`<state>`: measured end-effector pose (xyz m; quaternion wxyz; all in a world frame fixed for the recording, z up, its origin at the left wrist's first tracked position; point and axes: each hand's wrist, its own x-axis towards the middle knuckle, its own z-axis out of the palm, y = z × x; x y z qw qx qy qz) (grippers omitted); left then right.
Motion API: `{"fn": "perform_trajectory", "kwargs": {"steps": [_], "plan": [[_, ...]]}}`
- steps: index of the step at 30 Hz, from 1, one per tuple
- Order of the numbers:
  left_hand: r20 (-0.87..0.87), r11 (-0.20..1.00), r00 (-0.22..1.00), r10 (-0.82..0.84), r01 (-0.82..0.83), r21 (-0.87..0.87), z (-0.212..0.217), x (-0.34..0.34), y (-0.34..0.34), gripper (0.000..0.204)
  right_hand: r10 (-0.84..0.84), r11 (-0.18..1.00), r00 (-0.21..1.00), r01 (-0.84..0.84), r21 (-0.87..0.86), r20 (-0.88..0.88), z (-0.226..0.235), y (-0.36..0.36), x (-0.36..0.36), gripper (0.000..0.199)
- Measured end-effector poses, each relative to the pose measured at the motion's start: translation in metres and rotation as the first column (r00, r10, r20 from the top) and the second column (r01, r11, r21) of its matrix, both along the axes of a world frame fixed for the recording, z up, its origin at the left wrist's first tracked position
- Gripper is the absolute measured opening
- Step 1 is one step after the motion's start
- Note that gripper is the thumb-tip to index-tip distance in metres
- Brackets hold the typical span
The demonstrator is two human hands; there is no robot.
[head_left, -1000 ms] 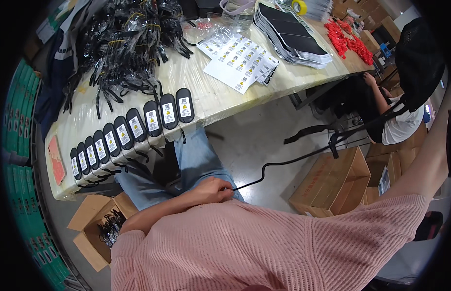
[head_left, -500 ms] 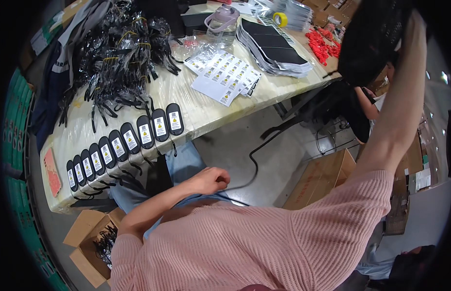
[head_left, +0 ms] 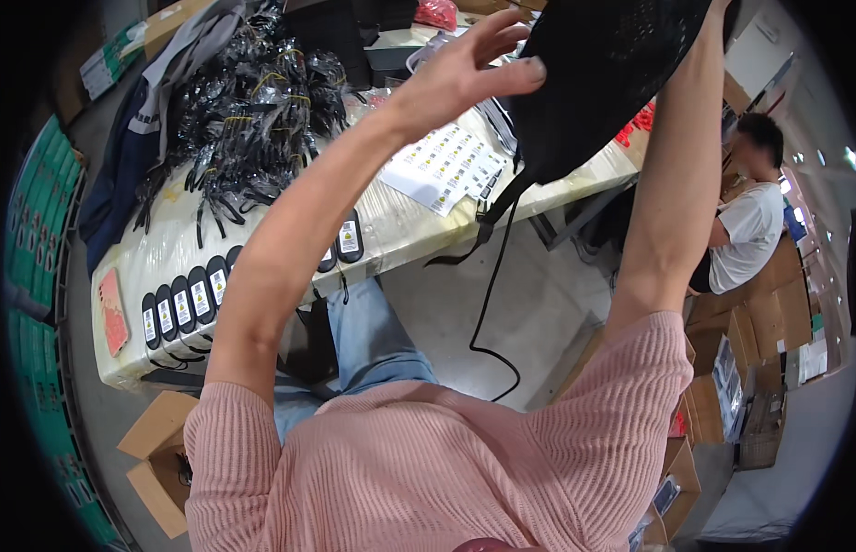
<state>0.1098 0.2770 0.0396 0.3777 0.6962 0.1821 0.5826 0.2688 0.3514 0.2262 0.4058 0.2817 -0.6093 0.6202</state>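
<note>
A black fabric bag [head_left: 598, 87], partly mesh, with a strap and a buckle, hangs raised at the upper right. My right hand [head_left: 719, 7] holds it up at the top edge of the view, its fingers mostly hidden. My left hand [head_left: 479, 69] reaches up beside the bag, fingers spread, with nothing in it. Below my left forearm, a row of black pill-shaped devices [head_left: 199, 296] with white labels lies along the table edge, partly covered by the arm. Sheets of stickers [head_left: 439, 173] rest on the table past my forearm.
Bundles of black cords in clear plastic [head_left: 248, 120] heap on the wrapped table [head_left: 396, 241]. A pink phone-shaped thing [head_left: 111, 313] lies at its left end. A black cable [head_left: 488, 313] dangles from the bag. Open cartons [head_left: 156, 442] flank me. Another person [head_left: 755, 212] sits at right.
My left hand has risen from my lap to beside the bag, its fingers now spread. My right arm and the bag have shifted left, and the bag now covers part of the table.
</note>
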Motion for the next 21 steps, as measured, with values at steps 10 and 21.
{"fn": "perform_trajectory", "kwargs": {"steps": [10, 21], "plan": [[-0.466, 0.997, 0.882, 0.068, -0.047, 0.058, 0.007, -0.041, -0.032, 0.071, 0.285, 0.954, 0.940, -0.298, 0.043, 0.186, -0.072, -0.090, -0.069, 0.031], [-0.019, 0.961, 0.985, 0.171, -0.163, 0.222, 0.006, 0.004, -0.052, 0.069, 0.460, 0.865, 0.791, -0.501, -0.003, 0.404, -0.087, -0.070, -0.077, 0.032]]}}
